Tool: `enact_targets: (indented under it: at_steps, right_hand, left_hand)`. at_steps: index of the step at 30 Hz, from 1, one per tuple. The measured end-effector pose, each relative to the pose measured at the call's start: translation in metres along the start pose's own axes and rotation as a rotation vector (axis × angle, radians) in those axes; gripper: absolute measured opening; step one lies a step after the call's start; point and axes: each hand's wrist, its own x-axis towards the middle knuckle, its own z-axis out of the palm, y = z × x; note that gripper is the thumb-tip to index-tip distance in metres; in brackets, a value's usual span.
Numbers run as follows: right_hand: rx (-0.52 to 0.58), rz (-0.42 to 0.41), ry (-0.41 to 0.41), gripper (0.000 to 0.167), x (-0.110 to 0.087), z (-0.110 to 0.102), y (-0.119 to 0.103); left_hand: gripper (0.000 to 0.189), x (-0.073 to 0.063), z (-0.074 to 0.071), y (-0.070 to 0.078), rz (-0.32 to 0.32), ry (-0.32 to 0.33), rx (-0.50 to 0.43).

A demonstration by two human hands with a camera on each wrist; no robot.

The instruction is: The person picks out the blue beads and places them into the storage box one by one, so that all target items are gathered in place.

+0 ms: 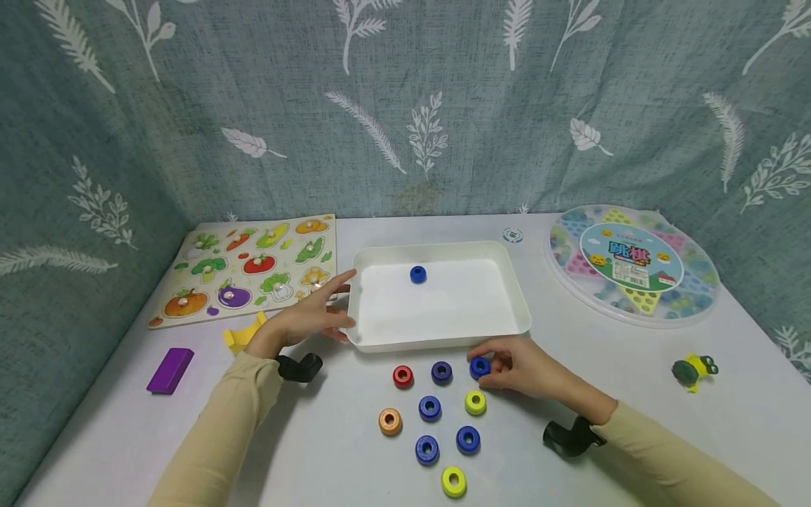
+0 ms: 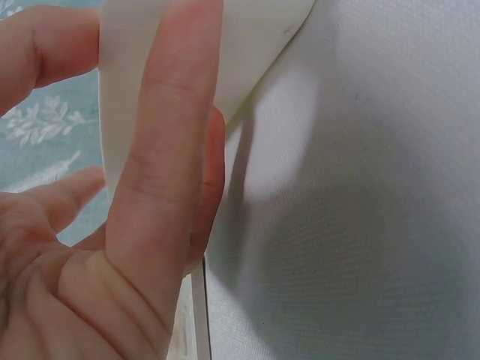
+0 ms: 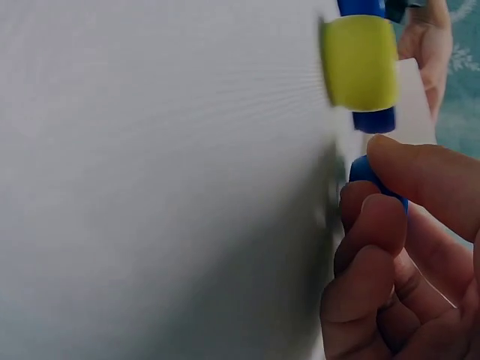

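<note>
My right hand (image 1: 522, 367) pinches a blue ring (image 1: 479, 367) between thumb and fingers, just in front of the white tray (image 1: 443, 343). In the right wrist view, only part of this blue ring (image 3: 364, 171) shows between the fingertips. My left hand (image 1: 310, 317) rests against the tray's left side, its fingers spread and fairly straight along the wall. Up close in the left wrist view, the left hand (image 2: 161, 172) touches the tray's outer wall (image 2: 120, 67). Inside the tray, near its back, lies one blue ring (image 1: 418, 274).
Several loose rings lie before the tray, among them a red ring (image 1: 403, 377), an orange ring (image 1: 390, 422) and a yellow ring (image 1: 453, 482). A vegetable puzzle board (image 1: 253, 271), purple block (image 1: 170, 371) and yellow piece (image 1: 243, 336) lie left; a round game box (image 1: 633, 267) and small toy (image 1: 693, 371) right.
</note>
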Motion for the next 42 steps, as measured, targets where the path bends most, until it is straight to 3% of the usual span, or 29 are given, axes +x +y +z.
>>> enact_targets:
  at_steps: [10,19,29,36,42]
  right_hand:
    - [-0.083,0.001,-0.005,0.034,0.016,-0.034,-0.039]
    - [-0.091,0.061,0.051,0.037,0.072,-0.078,-0.065]
    - [-0.069,0.222,0.114,0.041,0.131,-0.089,-0.052]
    - [-0.04,0.341,0.095,0.041,0.15,-0.08,-0.031]
    - [-0.065,0.366,0.08,0.041,0.155,-0.072,-0.017]
  left_hand:
    - [0.091,0.0,-0.001,0.0,-0.004,0.002,0.0]
    - [0.09,-0.001,0.0,0.003,-0.023,0.001,-0.019]
    - [0.09,-0.002,-0.001,0.003,-0.009,-0.005,-0.018]
    - [0.091,-0.001,-0.001,0.003,-0.004,-0.012,-0.027]
    - [0.091,-0.002,-0.002,0.001,0.002,-0.01,-0.026]
